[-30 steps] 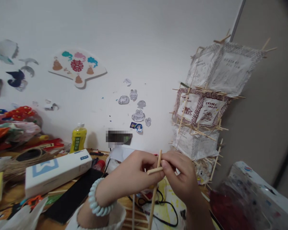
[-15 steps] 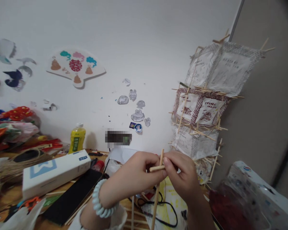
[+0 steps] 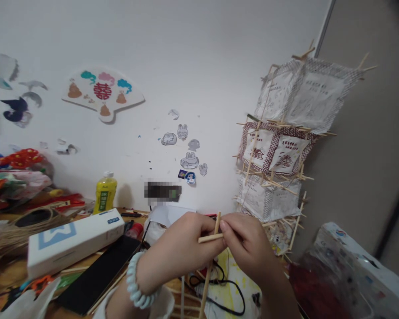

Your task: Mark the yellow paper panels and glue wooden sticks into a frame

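Two thin wooden sticks cross between my hands, just above the table. The long wooden stick (image 3: 206,283) runs steeply upward, its top end showing above my fingers. Across it lies a second wooden stick (image 3: 210,238), one end pointing left and the other hidden in my fingers. My left hand (image 3: 189,241), with a pale blue coil band on the wrist, is closed around the sticks at the crossing. My right hand (image 3: 248,243) is closed there too, thumb and finger pinched by the joint. What exactly its fingertips hold is partly hidden.
A tiered stick-and-paper lantern (image 3: 275,150) leans by the wall at right. On the left are a white box (image 3: 76,241), a yellow bottle (image 3: 105,193), twine (image 3: 23,226) and a black flat strip (image 3: 99,274). A black cord (image 3: 228,310) lies below my hands.
The long stick has tilted further, its top shifting slightly left and down. The crossing stick and both hands have moved slightly left in the view. Both hands stay closed at the crossing.
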### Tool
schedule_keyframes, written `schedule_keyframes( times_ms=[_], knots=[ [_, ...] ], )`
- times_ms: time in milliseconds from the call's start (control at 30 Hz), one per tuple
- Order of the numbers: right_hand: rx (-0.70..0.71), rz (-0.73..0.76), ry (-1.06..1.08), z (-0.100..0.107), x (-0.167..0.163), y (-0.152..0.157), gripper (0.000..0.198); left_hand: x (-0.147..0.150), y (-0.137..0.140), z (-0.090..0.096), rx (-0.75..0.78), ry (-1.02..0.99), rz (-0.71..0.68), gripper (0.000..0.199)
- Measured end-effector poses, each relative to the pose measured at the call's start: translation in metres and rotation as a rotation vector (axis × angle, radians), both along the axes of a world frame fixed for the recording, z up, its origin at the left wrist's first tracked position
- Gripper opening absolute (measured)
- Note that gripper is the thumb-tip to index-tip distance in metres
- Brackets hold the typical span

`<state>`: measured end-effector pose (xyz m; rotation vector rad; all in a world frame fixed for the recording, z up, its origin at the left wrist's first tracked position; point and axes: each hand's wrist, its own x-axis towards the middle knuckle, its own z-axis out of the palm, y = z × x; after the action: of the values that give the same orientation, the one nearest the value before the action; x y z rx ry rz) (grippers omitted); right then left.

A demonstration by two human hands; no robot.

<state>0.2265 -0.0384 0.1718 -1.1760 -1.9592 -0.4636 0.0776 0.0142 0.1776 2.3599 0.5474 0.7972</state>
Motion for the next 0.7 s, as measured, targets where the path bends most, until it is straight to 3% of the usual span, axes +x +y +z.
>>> schedule_keyframes(
  times_ms=[700],
  knots=[
    [0.064, -0.060, 0.006, -0.0014, -0.0065, 0.0015, 0.030, -0.0020, 0.0028, 0.0023, -0.159, -0.010, -0.150, 0.030]
  ],
)
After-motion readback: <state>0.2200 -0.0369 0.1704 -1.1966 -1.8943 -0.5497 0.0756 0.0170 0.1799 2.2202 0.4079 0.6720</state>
